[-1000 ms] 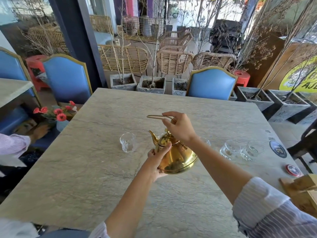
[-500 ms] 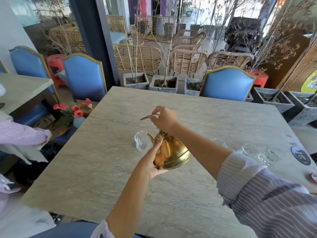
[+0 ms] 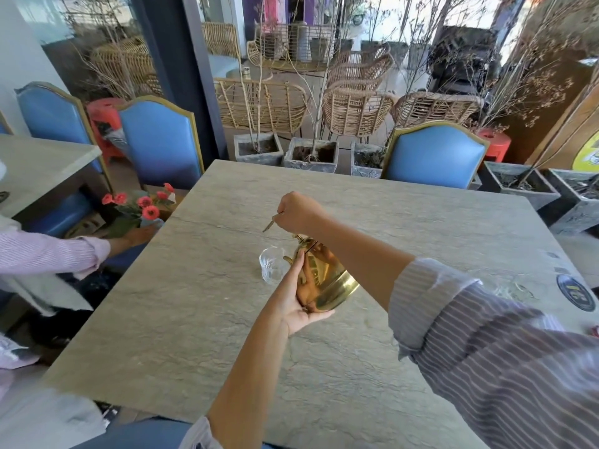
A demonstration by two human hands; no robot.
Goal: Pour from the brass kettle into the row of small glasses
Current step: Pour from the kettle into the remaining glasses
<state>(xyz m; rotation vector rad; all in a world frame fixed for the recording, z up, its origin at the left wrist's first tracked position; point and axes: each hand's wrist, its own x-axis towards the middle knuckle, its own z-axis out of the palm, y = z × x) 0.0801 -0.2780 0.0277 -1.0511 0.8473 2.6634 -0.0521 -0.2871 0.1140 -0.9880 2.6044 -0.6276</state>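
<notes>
The brass kettle (image 3: 327,283) hangs over the stone table (image 3: 194,303), tipped steeply to the left with its spout just above the rim of a small clear glass (image 3: 271,269). My right hand (image 3: 296,212) grips the kettle's thin handle from above. My left hand (image 3: 296,296) cups the kettle's round belly from the near side. More small glasses (image 3: 515,288) stand to the right, mostly hidden behind my striped right sleeve. Whether liquid is flowing from the spout cannot be made out.
Round coasters (image 3: 575,291) lie near the table's right edge. Another person's sleeve and hand (image 3: 136,236) reach toward red flowers (image 3: 142,205) at the left. A blue chair (image 3: 434,157) stands at the far side, and concrete planters behind it.
The kettle has moved left toward the leftmost glass and tipped further, its spout now at the glass rim. My right hand rose with the handle; my view shifted left.
</notes>
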